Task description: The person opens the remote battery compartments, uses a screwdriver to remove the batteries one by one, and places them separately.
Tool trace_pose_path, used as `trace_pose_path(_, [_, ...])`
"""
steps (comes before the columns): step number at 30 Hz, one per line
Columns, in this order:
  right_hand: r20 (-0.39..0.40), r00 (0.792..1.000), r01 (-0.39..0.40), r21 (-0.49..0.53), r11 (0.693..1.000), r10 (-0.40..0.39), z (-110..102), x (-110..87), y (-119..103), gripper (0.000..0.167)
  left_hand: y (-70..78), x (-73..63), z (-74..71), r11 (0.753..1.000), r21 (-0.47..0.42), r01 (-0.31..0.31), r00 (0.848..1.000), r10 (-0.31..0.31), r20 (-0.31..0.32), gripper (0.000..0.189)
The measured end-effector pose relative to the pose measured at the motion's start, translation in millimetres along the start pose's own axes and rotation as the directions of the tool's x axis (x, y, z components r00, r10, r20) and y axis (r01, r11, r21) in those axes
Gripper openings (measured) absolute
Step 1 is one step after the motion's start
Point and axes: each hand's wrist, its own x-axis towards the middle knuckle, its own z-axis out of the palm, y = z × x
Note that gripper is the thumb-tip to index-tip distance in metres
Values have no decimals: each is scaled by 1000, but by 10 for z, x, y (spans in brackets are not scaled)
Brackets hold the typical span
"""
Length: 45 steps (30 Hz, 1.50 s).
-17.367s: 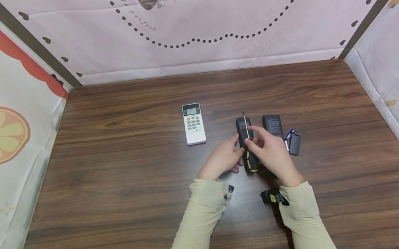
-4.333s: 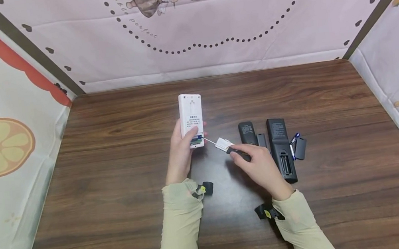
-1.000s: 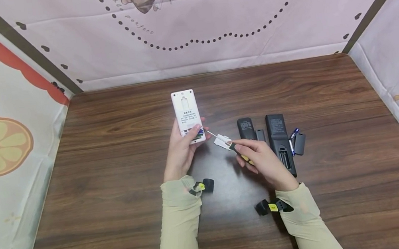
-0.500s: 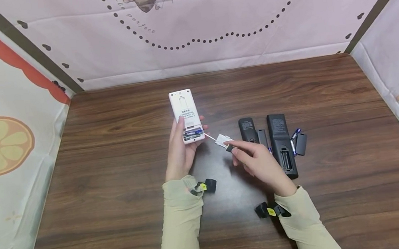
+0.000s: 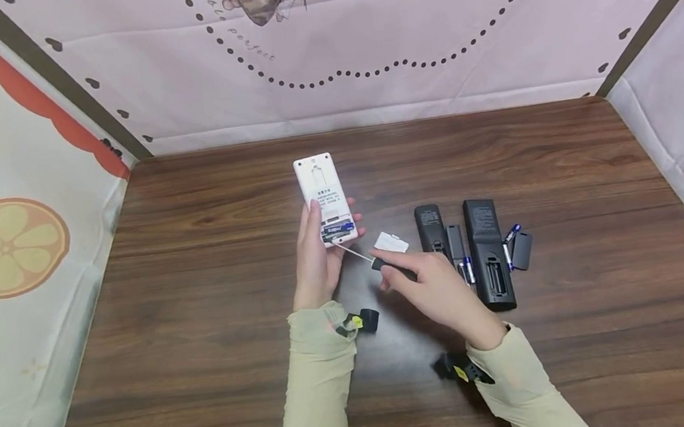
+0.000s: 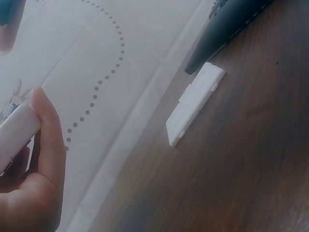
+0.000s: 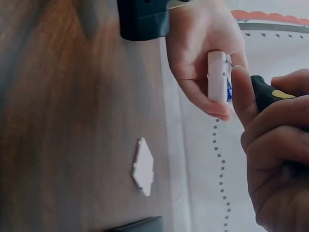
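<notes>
My left hand (image 5: 315, 257) grips a white remote control (image 5: 322, 181), its back turned up and its battery compartment uncovered. Inside the compartment lie blue-and-silver batteries (image 5: 338, 228). A screwdriver (image 5: 392, 267) with a black-and-yellow handle is held in my right hand (image 5: 432, 287); its thin shaft reaches left, with the tip at the lower edge of the compartment. In the right wrist view, fingers of the right hand wrap the screwdriver handle (image 7: 265, 94), and the end of the white remote shows in the left hand. The white battery cover (image 5: 391, 242) lies on the table between the hands.
Right of the hands lie a small black remote (image 5: 430, 225) and a longer black remote (image 5: 484, 227) with an open battery slot. Beside them are dark covers (image 5: 522, 251) and loose batteries (image 5: 470, 270). Fabric walls border the wooden table (image 5: 199, 268).
The screwdriver tip has moved from the compartment's right side to its lower edge. My left thumb has shifted up off the compartment. Earlier, the white remote lay face up on the table.
</notes>
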Motion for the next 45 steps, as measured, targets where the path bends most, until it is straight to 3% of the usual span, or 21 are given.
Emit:
trace_pose_path(9, [63, 998, -22, -96, 995, 28, -106, 16, -98, 33, -45, 19, 8, 996, 85, -27, 999, 28, -18, 46])
trace_pose_path(16, [132, 989, -37, -248, 968, 72, -266, 127, -406, 33, -219, 136, -89, 969, 188, -158, 984, 170, -49, 45])
trace_pose_path(20, [136, 990, 29, -374, 927, 24, -253, 223, -605, 28, -172, 116, -66, 962, 184, -201, 967, 224, -118, 47])
trace_pose_path(22, [127, 992, 76, -430, 900, -23, -229, 250, -674, 23, -96, 76, 2, 967, 160, -197, 961, 223, -165, 48])
trace_pose_path(25, [110, 991, 124, -481, 868, -81, -197, 265, -736, 18, -134, 107, -57, 955, 175, -238, 949, 268, -169, 52])
trace_pose_path(28, [102, 989, 146, -496, 856, -110, -177, 268, -748, 17, -181, 142, -115, 944, 199, -261, 940, 296, -171, 52])
trace_pose_path(31, [97, 990, 135, -474, 870, -101, -174, 272, -704, 21, -152, 126, -96, 953, 156, -261, 943, 286, -171, 50])
trace_pose_path(37, [115, 993, 24, -347, 937, 17, -211, 300, -573, 33, -6, 41, 2, 980, -44, -194, 973, 186, -139, 52])
trace_pose_path(41, [144, 989, 4, -311, 950, 43, -219, 310, -544, 34, 33, 26, 14, 980, -91, -178, 980, 168, -105, 54])
trace_pose_path(45, [133, 990, 3, -311, 950, 40, -220, 298, -557, 32, 28, 27, 17, 980, -94, -175, 980, 165, -112, 53])
